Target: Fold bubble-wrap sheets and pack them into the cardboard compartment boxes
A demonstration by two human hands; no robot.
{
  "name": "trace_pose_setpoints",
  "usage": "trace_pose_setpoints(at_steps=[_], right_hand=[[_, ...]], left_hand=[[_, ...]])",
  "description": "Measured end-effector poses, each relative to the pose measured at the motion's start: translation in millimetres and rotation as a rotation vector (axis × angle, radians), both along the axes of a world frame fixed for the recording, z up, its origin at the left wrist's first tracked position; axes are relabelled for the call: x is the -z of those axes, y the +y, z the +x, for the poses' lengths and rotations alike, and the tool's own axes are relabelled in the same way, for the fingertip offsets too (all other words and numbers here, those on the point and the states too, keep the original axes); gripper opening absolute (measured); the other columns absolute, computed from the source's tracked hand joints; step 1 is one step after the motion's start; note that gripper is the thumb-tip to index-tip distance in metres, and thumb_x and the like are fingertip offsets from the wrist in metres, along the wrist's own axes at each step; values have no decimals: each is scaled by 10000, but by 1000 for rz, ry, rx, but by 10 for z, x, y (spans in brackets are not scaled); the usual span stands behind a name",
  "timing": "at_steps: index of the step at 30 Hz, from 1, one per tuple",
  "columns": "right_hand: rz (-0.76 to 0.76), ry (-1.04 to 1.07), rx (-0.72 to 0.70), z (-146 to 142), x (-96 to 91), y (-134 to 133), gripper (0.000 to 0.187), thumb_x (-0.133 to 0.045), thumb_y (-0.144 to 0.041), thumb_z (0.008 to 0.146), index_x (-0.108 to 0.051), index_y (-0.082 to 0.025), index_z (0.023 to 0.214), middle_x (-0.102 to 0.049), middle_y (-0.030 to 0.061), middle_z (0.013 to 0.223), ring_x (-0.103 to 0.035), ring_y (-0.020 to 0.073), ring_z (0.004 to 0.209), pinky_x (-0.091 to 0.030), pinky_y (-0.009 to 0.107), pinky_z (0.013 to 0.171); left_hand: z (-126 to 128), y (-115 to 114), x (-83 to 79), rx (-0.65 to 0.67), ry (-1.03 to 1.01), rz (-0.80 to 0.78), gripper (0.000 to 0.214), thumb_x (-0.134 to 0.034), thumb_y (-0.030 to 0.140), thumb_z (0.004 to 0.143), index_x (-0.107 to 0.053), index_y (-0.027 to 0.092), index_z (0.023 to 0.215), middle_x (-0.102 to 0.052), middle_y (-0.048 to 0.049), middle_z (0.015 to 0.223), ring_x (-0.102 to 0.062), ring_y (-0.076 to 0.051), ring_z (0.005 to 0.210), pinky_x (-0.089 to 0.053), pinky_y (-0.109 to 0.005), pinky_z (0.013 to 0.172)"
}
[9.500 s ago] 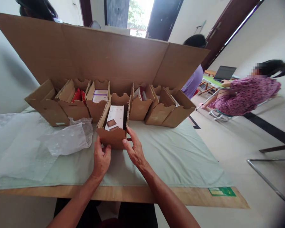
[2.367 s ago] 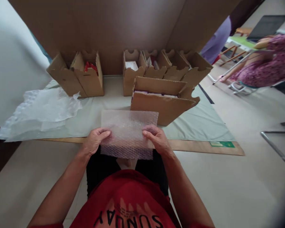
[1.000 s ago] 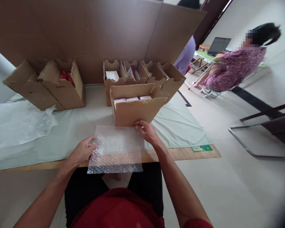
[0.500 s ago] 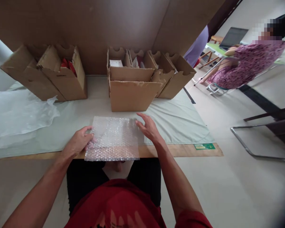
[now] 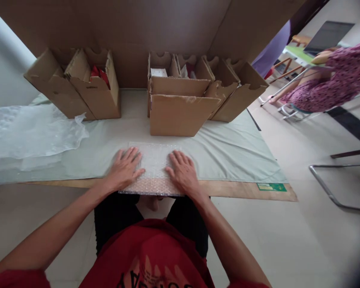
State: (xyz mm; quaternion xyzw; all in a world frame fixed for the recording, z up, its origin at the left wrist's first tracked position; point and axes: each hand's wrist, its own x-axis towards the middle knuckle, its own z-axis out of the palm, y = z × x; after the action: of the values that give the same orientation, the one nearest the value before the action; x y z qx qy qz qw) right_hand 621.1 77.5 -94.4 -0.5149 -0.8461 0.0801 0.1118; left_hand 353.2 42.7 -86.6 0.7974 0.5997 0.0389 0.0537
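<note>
A clear bubble wrap sheet [image 5: 154, 164] lies flat at the table's front edge, its near end reaching slightly past the wood. On its left side rests my left hand [image 5: 126, 168], palm down with fingers spread. My right hand [image 5: 182, 170] lies flat on the right side of the sheet, fingers stretched forward and thumb pointing inward. Both hands are open and grip nothing. Between them the bubbles show plainly; the parts of the sheet under my palms are hidden.
Cardboard boxes [image 5: 175, 116] stand behind the sheet, some holding white and red items. More boxes [image 5: 97, 96] are at back left, near a crumpled pile of bubble wrap [image 5: 33, 134]. A pale green cloth [image 5: 228, 156] covers the table. A seated person [image 5: 333, 84] is at right.
My left hand has let go of the sheet's left edge and now lies flat on it. My right hand has come down onto the right side. The view has shifted a little.
</note>
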Motion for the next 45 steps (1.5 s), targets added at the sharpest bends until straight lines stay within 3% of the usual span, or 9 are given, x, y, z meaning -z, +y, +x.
trace_pose_setpoints(at_steps=[4, 8, 12, 18, 21, 24, 32, 38, 45], right_hand=[[124, 36, 207, 465, -101, 12, 558, -385, -434, 1041, -438, -156, 1523, -451, 221, 1577, -389, 396, 1463, -341, 594, 1126], [138, 80, 51, -18, -185, 77, 556, -426, -404, 1031, -418, -203, 1549, -370, 153, 1646, -324, 340, 1516, -303, 529, 1174], [17, 32, -136, -351, -97, 153, 507, -472, -383, 1017, -503, -208, 1491, -471, 137, 1588, -398, 316, 1480, -327, 500, 1173], [112, 47, 93, 629, -53, -163, 506, -478, -429, 1008, -539, -168, 1437, -529, 195, 1522, -455, 373, 1431, -391, 553, 1106], [113, 79, -79, 893, -80, -518, 670, -583, -502, 948, -425, -217, 1534, -480, 172, 1570, -440, 355, 1447, -408, 543, 1103], [52, 42, -236, 784, -61, -742, 717, -665, -435, 903, -424, -223, 1544, -463, 162, 1586, -431, 351, 1456, -394, 552, 1129], [82, 252, -265, 520, -89, -610, 209, -561, -233, 1004, -742, -234, 1108, -735, 91, 1272, -639, 284, 1237, -483, 491, 1001], [-73, 534, -90, 511, -311, -586, 254, -486, -285, 1039, -735, -237, 1025, -790, 56, 1073, -720, 238, 1047, -501, 424, 947], [-397, 877, 163, 485, -279, -306, 298, -748, -455, 798, -687, -216, 965, -745, 27, 873, -691, 199, 776, -537, 316, 727]], left_hand=[[-220, -75, -130, -149, -86, 159, 677, -392, 501, 1023, -358, 117, 1579, -238, -242, 1681, -201, -397, 1570, -135, -637, 1229], [165, 14, -159, 36, -228, 316, 711, -420, 501, 1023, -224, 184, 1629, -128, -183, 1723, -64, -331, 1604, -68, -581, 1258], [297, 142, 1, 154, -141, 89, 643, -422, 473, 1020, -360, 156, 1576, -306, -189, 1673, -231, -321, 1573, -113, -563, 1261], [-411, -201, -17, -101, -46, 128, 643, -447, 511, 1001, -451, 135, 1522, -351, -219, 1644, -285, -374, 1546, -197, -585, 1239], [-430, -497, -73, 141, -98, 157, 715, -583, 563, 929, -468, 173, 1517, -342, -197, 1654, -275, -372, 1550, -188, -565, 1257], [-260, -616, -54, 352, -113, 117, 625, -664, 398, 903, -525, 191, 1476, -401, -179, 1628, -324, -353, 1532, -210, -551, 1260], [-314, -418, -29, 421, -263, 59, 346, -568, 245, 957, -687, 232, 1281, -633, -109, 1446, -535, -284, 1395, -389, -523, 1182], [-310, -320, -93, 348, -486, 70, 232, -592, 269, 945, -745, 224, 1113, -707, -95, 1339, -599, -267, 1322, -420, -477, 1151], [-120, -56, -302, -72, -721, -199, 277, -566, 412, 880, -721, 195, 802, -747, -20, 767, -663, -164, 710, -488, -266, 667]])
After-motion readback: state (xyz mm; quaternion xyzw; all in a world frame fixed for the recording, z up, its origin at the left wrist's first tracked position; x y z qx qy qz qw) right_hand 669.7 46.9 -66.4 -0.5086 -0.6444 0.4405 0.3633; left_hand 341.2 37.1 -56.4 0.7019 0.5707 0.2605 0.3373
